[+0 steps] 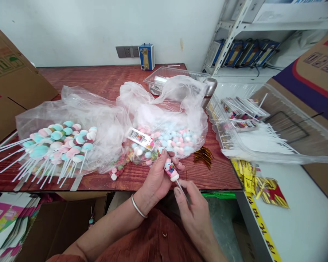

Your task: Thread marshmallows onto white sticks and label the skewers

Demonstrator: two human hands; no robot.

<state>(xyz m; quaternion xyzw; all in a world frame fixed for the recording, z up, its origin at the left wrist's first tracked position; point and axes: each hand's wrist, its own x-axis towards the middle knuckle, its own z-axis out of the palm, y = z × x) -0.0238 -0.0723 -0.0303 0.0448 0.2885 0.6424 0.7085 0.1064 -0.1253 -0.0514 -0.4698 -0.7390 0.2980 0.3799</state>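
Candy stack (171, 169) in left hand (157, 178), grip curled; right hand (194, 207) angled inward, pinching stick (180, 186).

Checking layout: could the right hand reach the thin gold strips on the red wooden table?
Probably yes: bare table leaves the gold strips open to the right hand, though it's holding a white stick.

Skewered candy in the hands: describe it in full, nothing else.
The skewered candy is a short, chunky stack, pale blue, pink and white with darker markings, ending in a white piece. It looks soft and matte. A thin pale stick slants down from it, passing by the right hand's thumb and forefinger. The left hand holds the stack above the table edge, partly hiding its top.
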